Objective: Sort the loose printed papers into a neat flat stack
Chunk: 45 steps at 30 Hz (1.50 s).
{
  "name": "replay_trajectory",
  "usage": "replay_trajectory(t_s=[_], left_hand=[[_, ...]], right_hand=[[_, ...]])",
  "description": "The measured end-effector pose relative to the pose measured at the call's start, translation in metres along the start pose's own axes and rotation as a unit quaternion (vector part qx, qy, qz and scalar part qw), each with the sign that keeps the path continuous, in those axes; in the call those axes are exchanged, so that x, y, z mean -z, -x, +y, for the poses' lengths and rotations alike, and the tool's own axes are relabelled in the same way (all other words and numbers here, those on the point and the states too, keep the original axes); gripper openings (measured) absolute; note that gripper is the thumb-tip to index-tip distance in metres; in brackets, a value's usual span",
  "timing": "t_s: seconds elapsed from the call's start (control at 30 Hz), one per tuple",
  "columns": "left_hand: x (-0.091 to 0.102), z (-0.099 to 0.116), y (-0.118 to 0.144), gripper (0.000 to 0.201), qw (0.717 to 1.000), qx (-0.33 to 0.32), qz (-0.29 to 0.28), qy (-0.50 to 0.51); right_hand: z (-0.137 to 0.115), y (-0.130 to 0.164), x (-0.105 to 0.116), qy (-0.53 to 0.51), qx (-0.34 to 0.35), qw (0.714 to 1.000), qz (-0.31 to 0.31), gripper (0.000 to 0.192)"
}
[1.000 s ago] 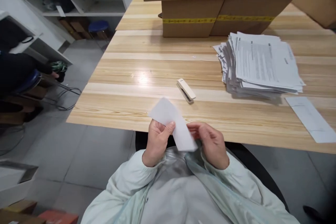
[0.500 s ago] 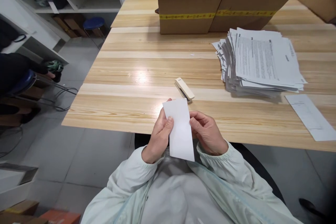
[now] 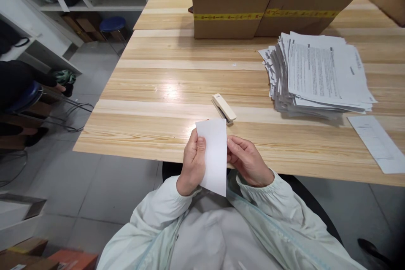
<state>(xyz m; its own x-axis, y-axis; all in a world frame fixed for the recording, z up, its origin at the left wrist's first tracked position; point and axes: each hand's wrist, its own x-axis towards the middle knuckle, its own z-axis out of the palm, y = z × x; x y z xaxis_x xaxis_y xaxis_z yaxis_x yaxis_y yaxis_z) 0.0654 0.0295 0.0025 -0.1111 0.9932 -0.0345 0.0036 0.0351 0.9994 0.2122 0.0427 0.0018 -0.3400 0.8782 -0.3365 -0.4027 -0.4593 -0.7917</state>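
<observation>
A white sheet of paper (image 3: 215, 156), folded or cut to a narrow strip, is held upright between my hands above the table's front edge. My left hand (image 3: 194, 162) grips its left side, thumb across the front and fingers hidden behind. At the right edge, my right hand (image 3: 247, 158) pinches the paper between thumb and forefinger. Just beyond the paper's top lies a cream stapler (image 3: 224, 108), touched by neither hand.
A thick stack of printed sheets (image 3: 325, 76) stands at the right, with a narrow printed slip (image 3: 378, 143) in front. Cardboard boxes (image 3: 230, 12) line the back of the wooden table (image 3: 142, 93). At far left, a person in dark clothes (image 3: 19, 80) sits on a blue stool.
The paper has turned slightly, its lower end shifting left. My left thumb now lies more upright along its edge, and my right fingers have slid slightly along the right edge.
</observation>
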Motion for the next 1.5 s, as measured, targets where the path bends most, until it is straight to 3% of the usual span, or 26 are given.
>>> replay_trajectory(t_s=[0.23,0.33,0.47,0.6,0.7,0.8,0.87,1.0,1.17,1.33,1.43,1.5], left_hand=[[0.003,-0.003,-0.001,0.040,1.000,0.001,-0.010,-0.012],[0.004,-0.003,-0.001,0.045,1.000,0.004,-0.026,-0.011],[0.002,-0.005,0.001,0.056,0.999,-0.008,-0.041,-0.016],[-0.001,-0.006,-0.001,0.073,0.999,-0.025,-0.032,-0.032],[-0.001,-0.002,-0.003,0.064,0.999,-0.034,-0.013,-0.023],[0.001,0.008,0.000,0.058,0.990,0.049,-0.086,0.100],[0.003,0.015,0.002,0.066,0.961,0.130,-0.138,0.201],[0.011,0.016,0.000,0.060,0.911,0.240,-0.159,0.296],[0.023,0.005,-0.008,0.049,0.890,0.289,-0.115,0.333],[0.018,0.009,-0.005,0.053,0.903,0.245,-0.070,0.346],[0.012,0.013,0.001,0.055,0.932,0.157,-0.010,0.326],[0.010,0.013,0.004,0.055,0.960,0.089,-0.006,0.266]], right_hand=[[0.003,0.000,0.004,0.006,0.017,1.000,-0.019,0.036],[0.005,0.001,0.003,0.055,0.055,0.997,0.012,0.031],[0.007,0.004,-0.004,0.153,0.154,0.974,0.065,0.040],[0.011,0.002,-0.015,0.228,0.196,0.951,0.077,0.043],[0.011,-0.002,-0.023,0.289,0.229,0.924,0.105,0.047],[0.010,-0.008,-0.029,0.342,0.251,0.898,0.117,0.050],[0.010,-0.009,-0.032,0.362,0.255,0.888,0.123,0.056],[0.012,-0.009,-0.032,0.359,0.278,0.882,0.126,0.067],[0.006,-0.008,-0.022,0.392,0.358,0.834,0.153,0.024],[0.000,-0.008,-0.017,0.432,0.392,0.795,0.167,0.022],[0.000,-0.006,-0.019,0.468,0.437,0.751,0.161,0.026],[0.001,-0.006,-0.021,0.478,0.442,0.747,0.135,0.026]])
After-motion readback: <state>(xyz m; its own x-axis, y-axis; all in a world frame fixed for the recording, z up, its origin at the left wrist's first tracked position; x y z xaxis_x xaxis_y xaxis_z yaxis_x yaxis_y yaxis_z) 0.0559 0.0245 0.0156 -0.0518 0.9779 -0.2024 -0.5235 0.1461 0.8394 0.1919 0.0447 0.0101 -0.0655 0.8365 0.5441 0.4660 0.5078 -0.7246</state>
